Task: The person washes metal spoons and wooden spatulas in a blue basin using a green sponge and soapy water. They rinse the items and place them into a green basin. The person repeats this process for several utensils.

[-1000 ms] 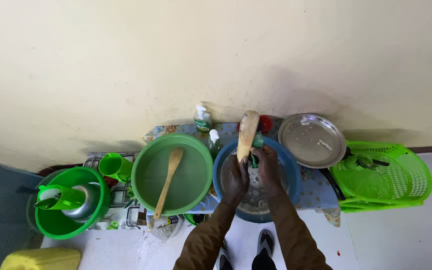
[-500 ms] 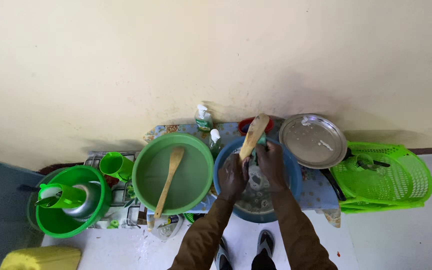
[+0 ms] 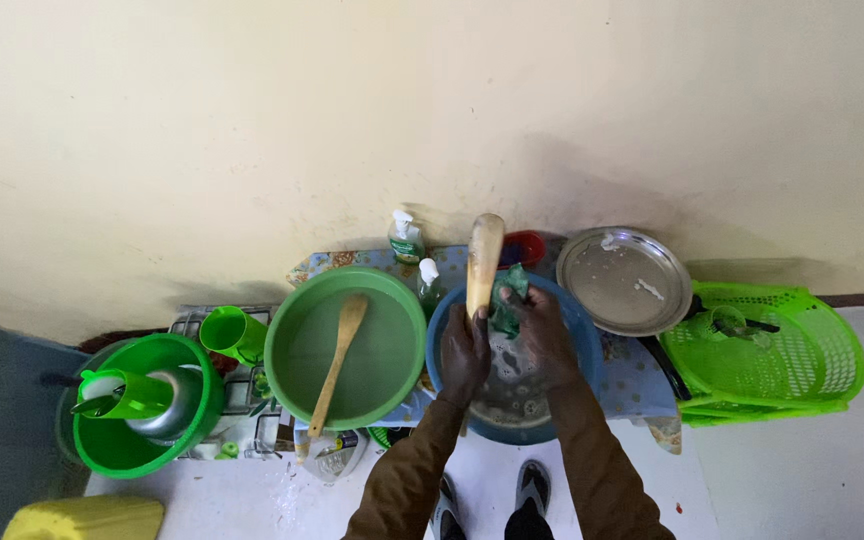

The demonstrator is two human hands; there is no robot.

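A low table (image 3: 642,385) with a patterned cloth stood against the pale wall and carried most of the things. Off its right edge sat a bright green plastic basket (image 3: 802,360), the biggest piece, with a small green cup lying inside it. At the table's left edge rested a wide green basin (image 3: 297,345) with a wooden spoon (image 3: 337,350) leaning in it, handle toward the near edge. Left of that, off the table, a green bucket (image 3: 147,455) held a steel pot and a green jug (image 3: 127,392); a green cup (image 3: 232,332) stood between bucket and basin. At the middle of the table, by its near edge, sat a blue basin (image 3: 577,320) with sudsy water, and at the far right corner lay a round steel plate (image 3: 624,280). A yellow container (image 3: 87,518) showed at the lower left on the floor. Over the blue basin, the left hand (image 3: 464,352) was clenched around the lower end of a thick wooden pestle (image 3: 484,258), holding it upright with its top toward the far edge. The right hand (image 3: 542,335) was closed on a green scouring cloth (image 3: 507,300) pressed against the pestle's side. Two small soap bottles (image 3: 407,238) stood along the far edge, behind the two basins.
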